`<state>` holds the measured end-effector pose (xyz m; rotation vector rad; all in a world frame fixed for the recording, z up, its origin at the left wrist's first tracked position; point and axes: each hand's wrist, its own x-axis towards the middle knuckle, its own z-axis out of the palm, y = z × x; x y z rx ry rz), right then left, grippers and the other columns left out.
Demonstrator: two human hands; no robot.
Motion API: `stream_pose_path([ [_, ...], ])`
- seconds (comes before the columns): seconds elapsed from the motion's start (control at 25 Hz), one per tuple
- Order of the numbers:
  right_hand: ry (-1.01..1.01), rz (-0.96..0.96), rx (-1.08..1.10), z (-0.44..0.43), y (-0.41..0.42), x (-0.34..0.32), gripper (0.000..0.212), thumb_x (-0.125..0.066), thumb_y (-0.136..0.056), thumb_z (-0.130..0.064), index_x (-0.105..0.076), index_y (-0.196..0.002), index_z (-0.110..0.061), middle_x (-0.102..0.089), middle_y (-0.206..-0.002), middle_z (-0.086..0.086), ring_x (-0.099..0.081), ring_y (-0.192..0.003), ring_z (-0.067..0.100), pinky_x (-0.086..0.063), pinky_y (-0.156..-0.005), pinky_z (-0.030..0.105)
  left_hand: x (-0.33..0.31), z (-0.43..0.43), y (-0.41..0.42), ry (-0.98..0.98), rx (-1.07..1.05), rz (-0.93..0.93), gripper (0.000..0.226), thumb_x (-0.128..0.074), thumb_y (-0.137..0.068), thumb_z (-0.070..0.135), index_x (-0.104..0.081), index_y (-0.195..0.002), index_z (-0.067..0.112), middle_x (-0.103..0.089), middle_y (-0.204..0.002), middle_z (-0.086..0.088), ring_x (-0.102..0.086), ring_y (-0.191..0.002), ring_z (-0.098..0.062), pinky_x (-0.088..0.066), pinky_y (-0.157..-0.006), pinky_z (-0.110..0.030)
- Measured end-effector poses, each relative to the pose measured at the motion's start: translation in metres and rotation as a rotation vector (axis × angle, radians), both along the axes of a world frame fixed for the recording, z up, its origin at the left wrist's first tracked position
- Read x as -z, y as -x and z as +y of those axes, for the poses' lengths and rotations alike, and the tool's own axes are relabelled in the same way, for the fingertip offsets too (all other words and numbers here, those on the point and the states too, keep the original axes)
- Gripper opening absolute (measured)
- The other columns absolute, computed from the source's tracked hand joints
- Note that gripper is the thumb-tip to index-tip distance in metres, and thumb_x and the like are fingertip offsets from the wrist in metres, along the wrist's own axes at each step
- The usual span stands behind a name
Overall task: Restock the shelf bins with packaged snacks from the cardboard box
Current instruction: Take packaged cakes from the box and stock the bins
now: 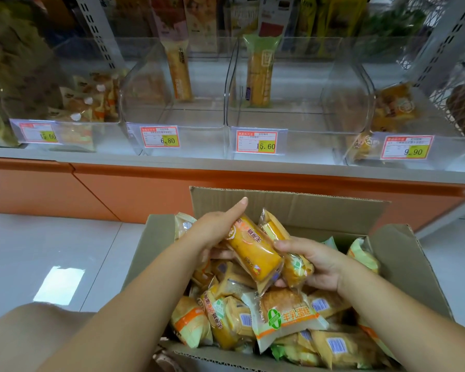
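Two packets are held above the pile in the cardboard box [293, 208]. The left grip [215, 229] is curled round the orange packet [253, 253], index finger straight along its top edge. The packet's long axis runs far-left to near-right. The right grip [317, 261] is closed round the yellow packet [293, 267], which touches the orange one. The shelf bins lie ahead and above, both grips about equally near. The 6.80 bin [199, 140] and the 15.60 bin [309, 146] each hold one upright long packet. The box is still well filled.
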<state>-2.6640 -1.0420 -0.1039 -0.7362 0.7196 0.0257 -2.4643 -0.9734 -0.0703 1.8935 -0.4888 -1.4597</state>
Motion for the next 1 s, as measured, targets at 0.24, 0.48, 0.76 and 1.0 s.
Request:
stream_pose_path([
  [0.24,-0.061,-0.045,0.173,0.0,0.0,0.006,0.091,-0.098,-0.039,-0.02,-0.061,-0.12,-0.004,-0.067,-0.113,0.024,-0.069,-0.094,0.034,-0.06,-0.07,0.041,0.014,0.011,0.011,0.094,-0.087,0.501,0.042,-0.076,-0.072,0.027,-0.068,-0.108,0.008,-0.074,-0.086,-0.01,-0.068,-0.073,-0.016,-0.058,-0.07,-0.028],
  [0.48,-0.056,-0.056,0.231,-0.008,0.006,0.007,0.082,-0.096,-0.041,-0.025,-0.069,-0.116,-0.006,-0.066,-0.115,0.024,-0.065,-0.096,0.036,-0.048,-0.095,0.05,0.016,0.014,0.009,0.14,-0.15,0.464,0.031,-0.07,-0.085,0.021,-0.061,-0.112,0.009,-0.076,-0.091,-0.012,-0.073,-0.076,-0.025,-0.062,-0.069,-0.042],
  [0.76,-0.03,-0.058,0.303,-0.011,0.013,0.0,0.053,-0.06,-0.082,-0.032,-0.055,-0.128,-0.006,-0.066,-0.112,0.024,-0.068,-0.099,0.035,-0.057,-0.079,0.045,0.018,0.016,0.007,0.13,-0.103,0.424,0.042,-0.072,-0.086,0.025,-0.061,-0.122,0.007,-0.073,-0.109,-0.019,-0.071,-0.1,-0.032,-0.06,-0.081,-0.042],
  [1.0,0.087,-0.02,0.281,-0.011,0.018,-0.001,0.066,-0.074,-0.07,-0.024,-0.053,-0.132,-0.014,-0.065,-0.123,0.02,-0.064,-0.11,0.036,-0.052,-0.091,0.052,0.011,0.016,0.012,0.187,-0.084,0.393,0.049,-0.074,-0.079,0.026,-0.059,-0.124,0.012,-0.074,-0.106,-0.014,-0.073,-0.09,-0.027,-0.06,-0.072,-0.039],
])
